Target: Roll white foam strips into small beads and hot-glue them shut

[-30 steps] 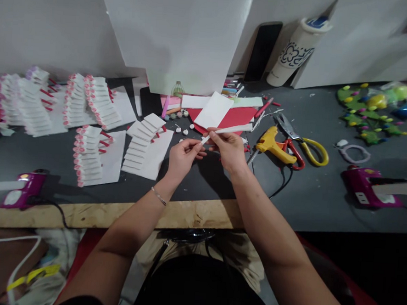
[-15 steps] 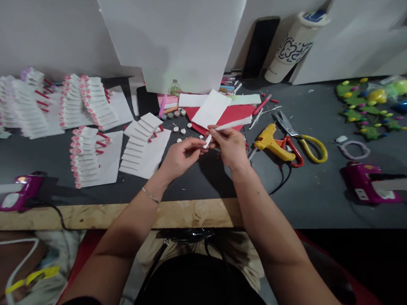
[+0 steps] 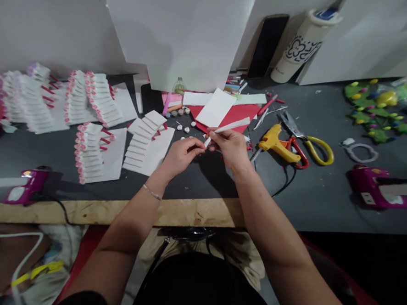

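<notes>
My right hand [image 3: 232, 146] pinches a long white paper strip [image 3: 235, 125], which sticks out past the fingers to the upper right. At the strip's lower end, the closed fingertips of my left hand [image 3: 183, 153] hold the same strip. Just beyond my hands, a white card [image 3: 216, 108] rests on red paper [image 3: 238, 114]. Left of my left hand lies a white card with overlapping white paper slats [image 3: 140, 144] and small red pieces. Small white pieces [image 3: 180, 128] are scattered between. A yellow glue gun [image 3: 276, 142] lies to the right of my right hand.
Scissors [image 3: 308, 136] with red and yellow handles lie beside the glue gun. Several pink-edged slatted cards [image 3: 89, 152] spread out left. Purple power blocks [image 3: 377, 187] sit at both sides. A phone [image 3: 268, 46] and a white bottle [image 3: 301, 48] stand behind; green felt trees [image 3: 363, 100] lie far right.
The whole scene has shifted slightly to the right as the view turned. Both hands stay together on the paper strip, with the left fingertips a little more closed around its lower end.
</notes>
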{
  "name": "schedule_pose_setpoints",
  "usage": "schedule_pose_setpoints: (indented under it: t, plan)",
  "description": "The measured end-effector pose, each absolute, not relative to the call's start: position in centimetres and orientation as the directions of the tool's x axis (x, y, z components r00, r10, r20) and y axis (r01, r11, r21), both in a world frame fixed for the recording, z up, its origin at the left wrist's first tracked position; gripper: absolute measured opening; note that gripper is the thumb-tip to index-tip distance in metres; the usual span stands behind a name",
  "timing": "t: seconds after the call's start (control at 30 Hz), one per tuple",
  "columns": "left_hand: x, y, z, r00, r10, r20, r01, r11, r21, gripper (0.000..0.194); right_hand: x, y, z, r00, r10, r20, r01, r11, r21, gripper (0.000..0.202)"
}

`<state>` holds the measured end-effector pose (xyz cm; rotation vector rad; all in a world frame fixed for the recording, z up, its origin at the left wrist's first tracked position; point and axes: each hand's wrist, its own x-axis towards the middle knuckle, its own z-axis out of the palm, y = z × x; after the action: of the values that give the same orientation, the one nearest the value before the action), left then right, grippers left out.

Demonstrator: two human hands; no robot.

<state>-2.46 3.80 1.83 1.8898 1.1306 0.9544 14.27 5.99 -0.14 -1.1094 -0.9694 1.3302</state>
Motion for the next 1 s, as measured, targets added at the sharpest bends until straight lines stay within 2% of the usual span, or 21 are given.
schedule_pose_setpoints:
  t: [0.17, 0.3, 0.43, 0.77, 1.0]
  plan:
    - [-2.1, 3.7, 1.4, 0.270, 0.945, 0.184, 0.263, -0.256, 0.930, 0.006, 14.1, 5.8, 0.0, 0.047, 0.998, -0.047, -0.222, -0.036, -0.974, 0.025]
    - [-2.0, 3.8, 1.1, 0.226, 0.961, 0.160, 0.153, -0.198, 0.968, 0.016, 13.9, 5.5, 0.3, 0.054, 0.998, -0.034, -0.237, -0.020, -0.971, 0.027]
    - [-2.2, 4.0, 0.7, 0.206, 0.968, 0.144, 0.144, -0.175, 0.974, 0.020, 13.8, 5.3, 0.6, 0.042, 0.999, 0.007, -0.233, 0.017, -0.972, 0.026]
    - [-1.7, 4.1, 0.1, 0.120, 0.987, 0.107, 0.146, -0.124, 0.981, 0.011, 13.2, 4.9, 0.0, 0.048, 0.997, 0.067, -0.219, 0.076, -0.973, 0.030]
    - [-2.0, 4.4, 0.4, 0.079, 0.994, 0.071, 0.022, -0.073, 0.997, 0.020, 13.2, 4.9, 0.0, 0.078, 0.992, 0.102, -0.266, 0.119, -0.957, 0.028]
